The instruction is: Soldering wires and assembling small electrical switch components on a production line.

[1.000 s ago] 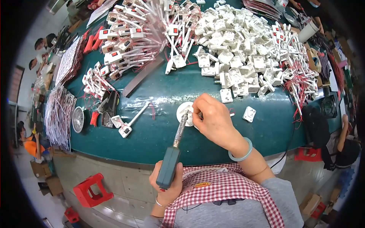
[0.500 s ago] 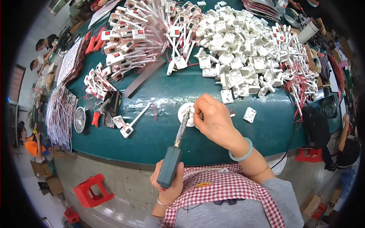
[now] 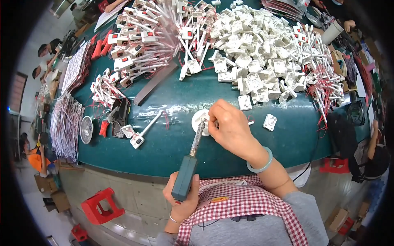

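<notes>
Gripping soldering iron (image 3: 185, 176) in closed left hand (image 3: 185, 208); pinching indistinct item with right hand (image 3: 232, 127), beside white disc (image 3: 195, 119) at iron's tip. Apparently mid-step. Beyond grip: seemingly fitted switch units (image 3: 147, 37) leftward, bare housings (image 3: 254, 57) rightward.

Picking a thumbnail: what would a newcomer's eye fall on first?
First, the big heap of white plastic parts on the far side of the green table. Then, front centre, the left hand grips a green-handled tool, its tip over a round white piece near the right hand. A red stool stands lower left.
</notes>
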The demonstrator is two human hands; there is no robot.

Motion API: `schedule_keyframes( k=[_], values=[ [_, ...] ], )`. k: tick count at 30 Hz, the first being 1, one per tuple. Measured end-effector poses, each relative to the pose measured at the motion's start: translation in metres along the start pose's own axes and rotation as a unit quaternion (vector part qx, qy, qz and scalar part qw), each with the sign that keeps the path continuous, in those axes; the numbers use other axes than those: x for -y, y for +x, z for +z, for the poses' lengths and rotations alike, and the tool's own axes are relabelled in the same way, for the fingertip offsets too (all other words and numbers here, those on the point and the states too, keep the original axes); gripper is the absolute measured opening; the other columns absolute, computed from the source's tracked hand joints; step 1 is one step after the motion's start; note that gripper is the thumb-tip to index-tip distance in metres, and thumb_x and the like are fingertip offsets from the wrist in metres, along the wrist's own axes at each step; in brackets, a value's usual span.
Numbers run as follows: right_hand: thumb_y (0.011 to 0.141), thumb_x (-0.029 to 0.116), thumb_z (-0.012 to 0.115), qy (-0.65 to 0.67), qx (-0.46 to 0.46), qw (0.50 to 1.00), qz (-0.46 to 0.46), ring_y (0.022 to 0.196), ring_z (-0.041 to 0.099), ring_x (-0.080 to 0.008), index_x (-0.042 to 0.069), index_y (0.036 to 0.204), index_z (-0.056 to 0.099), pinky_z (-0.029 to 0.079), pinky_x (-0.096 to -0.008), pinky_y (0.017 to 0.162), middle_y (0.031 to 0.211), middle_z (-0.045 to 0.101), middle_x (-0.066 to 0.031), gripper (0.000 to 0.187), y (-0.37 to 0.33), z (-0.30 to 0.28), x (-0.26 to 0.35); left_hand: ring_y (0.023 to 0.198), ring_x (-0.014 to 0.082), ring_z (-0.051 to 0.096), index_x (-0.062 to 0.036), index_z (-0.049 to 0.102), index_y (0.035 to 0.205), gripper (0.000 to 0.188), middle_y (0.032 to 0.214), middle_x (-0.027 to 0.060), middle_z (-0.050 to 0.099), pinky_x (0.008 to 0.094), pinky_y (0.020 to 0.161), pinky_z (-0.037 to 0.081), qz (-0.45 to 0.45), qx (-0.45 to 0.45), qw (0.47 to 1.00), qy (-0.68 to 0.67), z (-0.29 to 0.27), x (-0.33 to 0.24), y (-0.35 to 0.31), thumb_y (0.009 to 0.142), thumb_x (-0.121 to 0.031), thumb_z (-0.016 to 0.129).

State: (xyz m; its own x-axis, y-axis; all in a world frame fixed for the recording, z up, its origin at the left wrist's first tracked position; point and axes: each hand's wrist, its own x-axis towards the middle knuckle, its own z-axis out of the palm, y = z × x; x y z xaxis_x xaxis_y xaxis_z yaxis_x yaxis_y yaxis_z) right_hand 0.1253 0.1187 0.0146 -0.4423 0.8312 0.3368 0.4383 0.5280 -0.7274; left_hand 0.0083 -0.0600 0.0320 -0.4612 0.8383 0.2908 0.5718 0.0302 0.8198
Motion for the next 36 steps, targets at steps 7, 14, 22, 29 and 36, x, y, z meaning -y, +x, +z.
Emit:
schedule_keyframes(
  k=[7,14,22,29,36],
  values=[
    [0.073,-0.002,0.062,-0.005,0.008,1.000,0.007,0.077,0.059,-0.0351,-0.002,0.076,0.052,0.048,-0.0449,0.065,0.084,0.054,-0.0151,0.010,0.001,-0.002,0.002,0.058,0.0187,0.059,0.0019,0.064,0.088,0.018,0.076,0.0092,0.061,0.0295,0.052,0.045,-0.044,0.008,0.999,-0.006,-0.009,0.019,-0.012,0.079,-0.008,0.075],
    [0.073,-0.001,0.062,-0.014,0.015,1.000,0.018,0.078,0.059,-0.0353,-0.001,0.074,0.052,0.048,-0.0453,0.066,0.084,0.054,-0.0154,0.010,0.001,-0.002,0.003,0.058,0.0165,0.058,0.0021,0.064,0.089,0.019,0.075,0.0088,0.061,0.0285,0.052,0.045,-0.060,-0.007,0.998,-0.016,-0.006,0.019,-0.012,0.078,-0.008,0.076],
    [0.073,-0.001,0.062,-0.013,0.012,1.000,0.022,0.078,0.059,-0.0356,-0.001,0.074,0.052,0.048,-0.0454,0.067,0.084,0.054,-0.0157,0.009,0.002,-0.002,0.004,0.061,0.0140,0.059,0.0028,0.064,0.089,0.019,0.077,0.0076,0.062,0.0266,0.055,0.046,-0.067,-0.033,0.996,-0.056,0.004,0.015,-0.007,0.078,-0.006,0.076],
    [0.073,-0.001,0.062,-0.031,0.001,0.999,0.019,0.079,0.059,-0.0365,-0.002,0.074,0.053,0.048,-0.0459,0.067,0.084,0.054,-0.0165,0.009,0.000,0.001,0.000,0.068,0.0088,0.057,0.0004,0.062,0.096,0.021,0.079,0.0028,0.062,0.0246,0.060,0.046,-0.115,-0.058,0.984,-0.121,0.055,0.020,0.044,0.080,-0.003,0.075],
    [0.073,-0.001,0.062,-0.019,0.007,0.999,0.024,0.079,0.058,-0.0373,-0.002,0.074,0.052,0.048,-0.0470,0.067,0.084,0.054,-0.0166,0.010,-0.001,-0.003,0.003,0.066,0.0068,0.054,0.0004,0.058,0.104,0.028,0.075,0.0016,0.061,0.0237,0.062,0.046,-0.050,-0.056,0.986,-0.152,0.082,0.025,0.078,0.081,-0.001,0.073]
  ],
)
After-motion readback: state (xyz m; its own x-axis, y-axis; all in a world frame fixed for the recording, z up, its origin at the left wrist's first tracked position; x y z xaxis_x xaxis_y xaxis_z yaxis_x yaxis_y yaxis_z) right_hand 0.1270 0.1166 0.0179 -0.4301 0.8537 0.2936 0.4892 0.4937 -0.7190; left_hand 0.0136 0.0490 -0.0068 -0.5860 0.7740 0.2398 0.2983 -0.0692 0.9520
